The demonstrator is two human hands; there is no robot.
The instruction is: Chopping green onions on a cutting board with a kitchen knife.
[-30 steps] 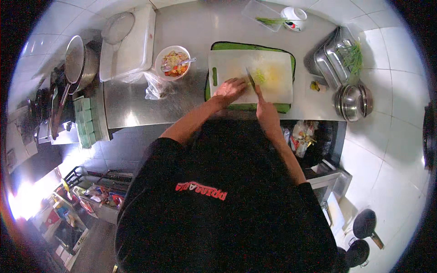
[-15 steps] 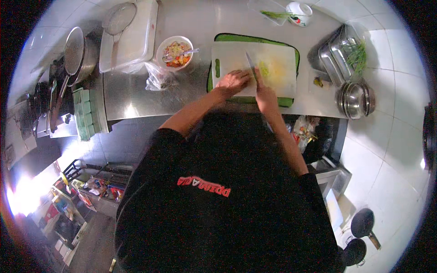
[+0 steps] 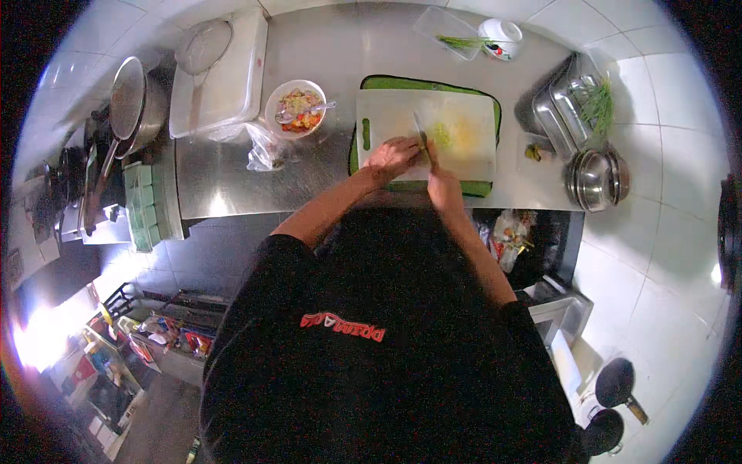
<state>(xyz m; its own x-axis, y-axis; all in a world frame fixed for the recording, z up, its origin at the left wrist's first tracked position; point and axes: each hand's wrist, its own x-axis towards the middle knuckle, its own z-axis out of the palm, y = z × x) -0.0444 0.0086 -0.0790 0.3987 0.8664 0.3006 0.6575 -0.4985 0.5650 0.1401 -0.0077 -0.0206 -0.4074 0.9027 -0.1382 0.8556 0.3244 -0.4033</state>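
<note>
The knife is clasped in my right hand over the white board; I cannot tell whether my curled left hand grasps anything. 1 white bowl holds chopped food and 1 spoon; green stalks lie across 1 clear tray.

Both arms reach forward and angle inward from the torso, bare from about the elbows. The left forearm slants toward the right, its hand palm down, with the fingers bunched and curled, pointing rightward. The right forearm runs more steeply, leaning left; the right hand is closed in a grip, slightly nearer the body. The hands sit just beside each other; whether they touch is unclear.
</note>
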